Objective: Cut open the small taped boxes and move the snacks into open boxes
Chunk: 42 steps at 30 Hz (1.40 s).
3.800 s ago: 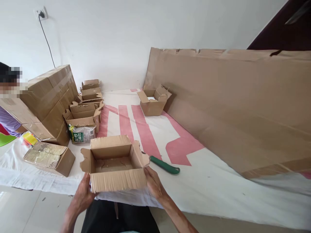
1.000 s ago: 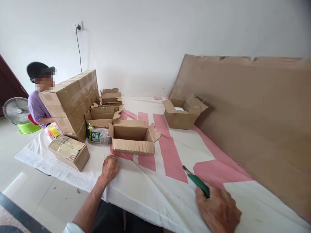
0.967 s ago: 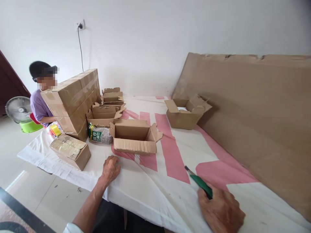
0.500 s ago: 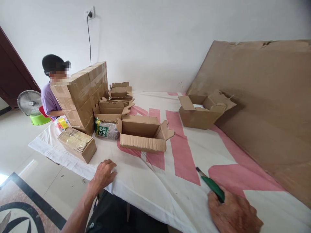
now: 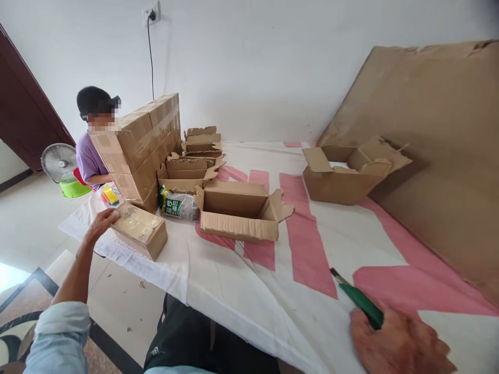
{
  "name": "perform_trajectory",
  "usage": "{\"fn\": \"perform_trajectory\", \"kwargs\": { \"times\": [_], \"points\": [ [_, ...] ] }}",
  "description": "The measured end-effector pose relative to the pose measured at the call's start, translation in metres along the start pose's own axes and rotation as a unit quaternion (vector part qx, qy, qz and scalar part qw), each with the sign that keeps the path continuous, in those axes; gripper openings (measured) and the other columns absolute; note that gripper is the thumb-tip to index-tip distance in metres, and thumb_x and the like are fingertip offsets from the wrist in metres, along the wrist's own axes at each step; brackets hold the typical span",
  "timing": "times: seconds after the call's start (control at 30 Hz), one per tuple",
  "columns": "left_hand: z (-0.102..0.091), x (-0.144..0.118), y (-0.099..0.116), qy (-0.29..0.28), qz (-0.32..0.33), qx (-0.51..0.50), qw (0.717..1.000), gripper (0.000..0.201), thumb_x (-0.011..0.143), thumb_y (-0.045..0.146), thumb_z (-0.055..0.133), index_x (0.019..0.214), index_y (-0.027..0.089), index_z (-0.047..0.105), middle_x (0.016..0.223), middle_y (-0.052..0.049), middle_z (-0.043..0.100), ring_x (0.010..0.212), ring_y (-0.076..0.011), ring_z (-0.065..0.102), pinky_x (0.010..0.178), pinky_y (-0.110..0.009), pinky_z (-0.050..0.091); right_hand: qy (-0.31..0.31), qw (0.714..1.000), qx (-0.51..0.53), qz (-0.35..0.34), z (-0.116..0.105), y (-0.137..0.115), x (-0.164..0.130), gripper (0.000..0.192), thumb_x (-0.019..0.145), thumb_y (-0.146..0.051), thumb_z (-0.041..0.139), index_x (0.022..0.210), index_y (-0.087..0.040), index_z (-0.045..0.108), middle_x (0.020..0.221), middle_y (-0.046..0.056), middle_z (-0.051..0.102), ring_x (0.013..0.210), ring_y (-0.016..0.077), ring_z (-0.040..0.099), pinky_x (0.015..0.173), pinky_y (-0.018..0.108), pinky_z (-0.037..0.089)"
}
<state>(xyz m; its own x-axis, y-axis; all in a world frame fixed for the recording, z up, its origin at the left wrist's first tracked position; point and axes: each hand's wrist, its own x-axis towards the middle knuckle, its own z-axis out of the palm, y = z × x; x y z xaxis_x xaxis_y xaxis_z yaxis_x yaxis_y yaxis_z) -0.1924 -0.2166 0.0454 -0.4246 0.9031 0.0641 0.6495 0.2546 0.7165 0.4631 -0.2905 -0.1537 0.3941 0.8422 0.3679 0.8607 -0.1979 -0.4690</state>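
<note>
At the left end of a taped cardboard box, my left hand grips its near-left corner, fingers over the top edge; the thumb is hard to see. My right hand is closed around a green-handled utility knife, resting low over the right side of the cloth-covered table. The knife's dark tip points up and left, away from me. To the right of the taped box lie a clear plastic bag with a green label and an open cardboard box.
Stacked sealed cartons stand at the left, with a seated person behind them. More open boxes sit beside the stack. Another open box is near a large cardboard sheet. A yellow tape dispenser lies at the left edge.
My left hand has moved left from the table edge onto the taped box, which has shifted slightly. My right hand still holds the knife. The view has turned a little.
</note>
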Motion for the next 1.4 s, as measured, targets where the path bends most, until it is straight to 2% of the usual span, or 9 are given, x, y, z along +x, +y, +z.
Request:
{"fn": "perform_trajectory", "kwargs": {
  "times": [0.1, 0.17, 0.27, 0.33, 0.43, 0.57, 0.87, 1.0, 1.4],
  "points": [
    [0.035, -0.036, 0.004, -0.015, 0.027, -0.013, 0.999, 0.079, 0.070, 0.070, 0.078, 0.122, 0.011, 0.077, 0.094, -0.007, 0.077, 0.092, -0.0267, 0.068, 0.083, -0.035, 0.053, 0.059, 0.998, 0.034, 0.004, -0.003, -0.019, -0.005, 0.060, 0.094, -0.048, 0.053, 0.133, -0.008, 0.074, 0.122, 0.033, 0.068, 0.121, 0.0589, 0.063, 0.089, 0.072, 0.054],
    [0.061, -0.067, 0.012, -0.021, 0.045, -0.017, 0.999, 0.072, 0.076, 0.065, 0.075, 0.127, 0.014, 0.075, 0.100, -0.007, 0.077, 0.092, -0.0249, 0.068, 0.084, -0.035, 0.052, 0.031, 0.990, 0.137, -0.017, -0.005, -0.043, -0.013, 0.059, 0.096, -0.053, 0.054, 0.135, -0.013, 0.072, 0.132, 0.028, 0.068, 0.126, 0.0520, 0.064, 0.099, 0.066, 0.056],
    [0.099, -0.114, 0.031, -0.046, 0.070, -0.057, 0.995, 0.062, 0.087, 0.058, 0.070, 0.134, 0.020, 0.070, 0.115, -0.008, 0.075, 0.087, -0.0220, 0.069, 0.078, -0.033, 0.053, -0.120, 0.943, 0.310, 0.023, -0.008, -0.088, -0.031, 0.059, 0.095, -0.063, 0.058, 0.134, -0.021, 0.071, 0.130, 0.019, 0.075, 0.112, 0.0396, 0.075, 0.095, 0.055, 0.063],
    [0.118, -0.139, 0.045, -0.083, 0.077, -0.110, 0.987, 0.056, 0.090, 0.055, 0.069, 0.135, 0.022, 0.067, 0.127, -0.011, 0.073, 0.096, -0.0240, 0.071, 0.074, -0.032, 0.054, -0.224, 0.890, 0.396, 0.028, -0.013, -0.116, -0.041, 0.064, 0.098, -0.068, 0.055, 0.140, -0.022, 0.069, 0.137, 0.016, 0.075, 0.120, 0.0367, 0.074, 0.100, 0.050, 0.063],
    [0.135, -0.158, 0.059, -0.136, 0.099, -0.162, 0.972, 0.049, 0.092, 0.052, 0.070, 0.130, 0.022, 0.068, 0.132, -0.012, 0.072, 0.110, -0.0272, 0.070, 0.077, -0.031, 0.054, -0.291, 0.844, 0.450, 0.006, -0.023, -0.143, -0.049, 0.071, 0.099, -0.070, 0.054, 0.152, -0.024, 0.062, 0.154, 0.014, 0.065, 0.143, 0.0361, 0.061, 0.112, 0.047, 0.057],
    [0.140, -0.154, 0.066, -0.202, 0.112, -0.218, 0.948, 0.047, 0.094, 0.056, 0.070, 0.127, 0.022, 0.071, 0.127, -0.012, 0.073, 0.110, -0.0269, 0.070, 0.079, -0.031, 0.053, -0.304, 0.839, 0.450, 0.032, -0.031, -0.151, -0.047, 0.081, 0.097, -0.072, 0.059, 0.162, -0.025, 0.051, 0.165, 0.013, 0.054, 0.152, 0.0355, 0.052, 0.118, 0.047, 0.052],
    [0.136, -0.110, 0.066, -0.331, 0.088, -0.266, 0.901, 0.056, 0.084, 0.058, 0.082, 0.127, 0.022, 0.073, 0.113, -0.010, 0.077, 0.100, -0.0243, 0.069, 0.080, -0.031, 0.053, -0.286, 0.845, 0.450, 0.036, -0.025, -0.152, -0.029, 0.085, 0.096, -0.077, 0.056, 0.163, -0.026, 0.049, 0.166, 0.013, 0.053, 0.155, 0.0360, 0.047, 0.121, 0.051, 0.049],
    [0.138, -0.103, 0.073, -0.335, 0.074, -0.292, 0.893, 0.045, 0.076, 0.048, 0.090, 0.111, 0.023, 0.076, 0.134, -0.009, 0.072, 0.099, -0.0217, 0.070, 0.075, -0.028, 0.050, -0.277, 0.851, 0.445, 0.030, -0.023, -0.153, -0.026, 0.084, 0.098, -0.076, 0.053, 0.164, -0.024, 0.048, 0.168, 0.013, 0.050, 0.159, 0.0347, 0.040, 0.127, 0.053, 0.041],
    [0.136, -0.104, 0.082, -0.300, 0.078, -0.255, 0.916, 0.036, 0.074, 0.046, 0.089, 0.095, 0.019, 0.077, 0.133, -0.011, 0.073, 0.085, -0.0169, 0.069, 0.068, -0.026, 0.052, -0.277, 0.852, 0.444, -0.005, -0.025, -0.156, -0.032, 0.076, 0.105, -0.069, 0.047, 0.168, -0.028, 0.039, 0.173, 0.011, 0.043, 0.161, 0.0309, 0.037, 0.133, 0.054, 0.029]
  ]
}}
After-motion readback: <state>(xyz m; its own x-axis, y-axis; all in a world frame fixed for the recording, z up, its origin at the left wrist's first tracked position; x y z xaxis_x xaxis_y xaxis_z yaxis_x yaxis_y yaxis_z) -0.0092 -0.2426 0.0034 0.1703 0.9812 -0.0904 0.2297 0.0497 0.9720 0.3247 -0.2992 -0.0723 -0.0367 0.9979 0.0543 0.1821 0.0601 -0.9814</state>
